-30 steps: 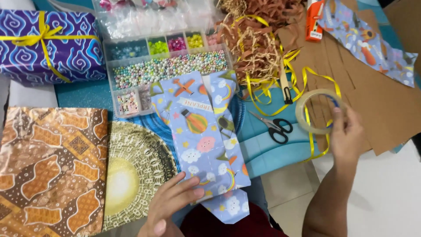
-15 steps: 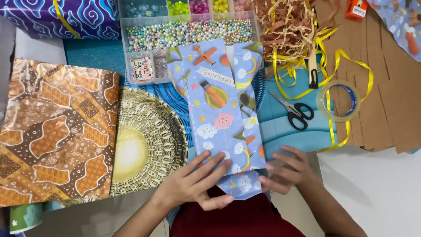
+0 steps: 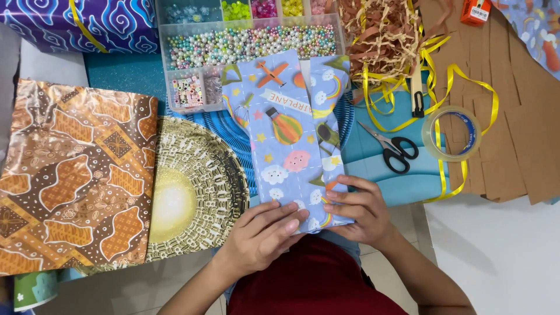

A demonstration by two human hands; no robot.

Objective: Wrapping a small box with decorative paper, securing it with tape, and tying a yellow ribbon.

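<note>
Fingers of both hands press flat on the near end of the wrapped box (image 3: 291,140), close together and clamped on nothing. The left hand (image 3: 262,233) holds down the near edge, and the right hand (image 3: 356,213) presses the folded side, probably so the paper stays closed. This box lies in the middle, its far end against the bead tray (image 3: 245,41). That tray has one long compartment of pastel beads and small ones with green, pink and yellow beads. Scissors (image 3: 394,149) and a tape roll (image 3: 452,134) lie to the right, well apart.
</note>
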